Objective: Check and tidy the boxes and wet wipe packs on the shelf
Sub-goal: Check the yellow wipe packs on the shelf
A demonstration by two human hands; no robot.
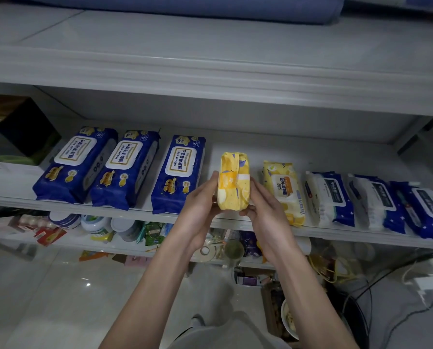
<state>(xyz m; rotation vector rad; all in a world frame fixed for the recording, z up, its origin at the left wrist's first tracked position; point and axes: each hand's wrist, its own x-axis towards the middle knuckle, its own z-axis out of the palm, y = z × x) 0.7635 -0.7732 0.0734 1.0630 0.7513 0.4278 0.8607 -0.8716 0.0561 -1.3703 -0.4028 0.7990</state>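
A yellow wet wipe pack (233, 182) is held up in front of the white shelf (260, 224), its seamed back side facing me. My left hand (202, 210) grips its left edge and my right hand (265, 210) grips its right edge. On the shelf to the left lie three dark blue wipe packs (74, 165), (125, 170), (177, 173). Right of my hands lies another yellow wipe pack (284, 192), then three blue-and-white wipe packs (328, 199), (372, 204), (421, 210). A bare gap on the shelf sits behind the held pack.
A dark box (21, 129) stands at the shelf's far left. The lower shelf (16, 238) holds jars, tins, tape and small packets. Cables, a white adapter (430, 283) and a bowl (289, 318) lie on the floor at the right. An upper ledge (210, 69) overhangs the packs.
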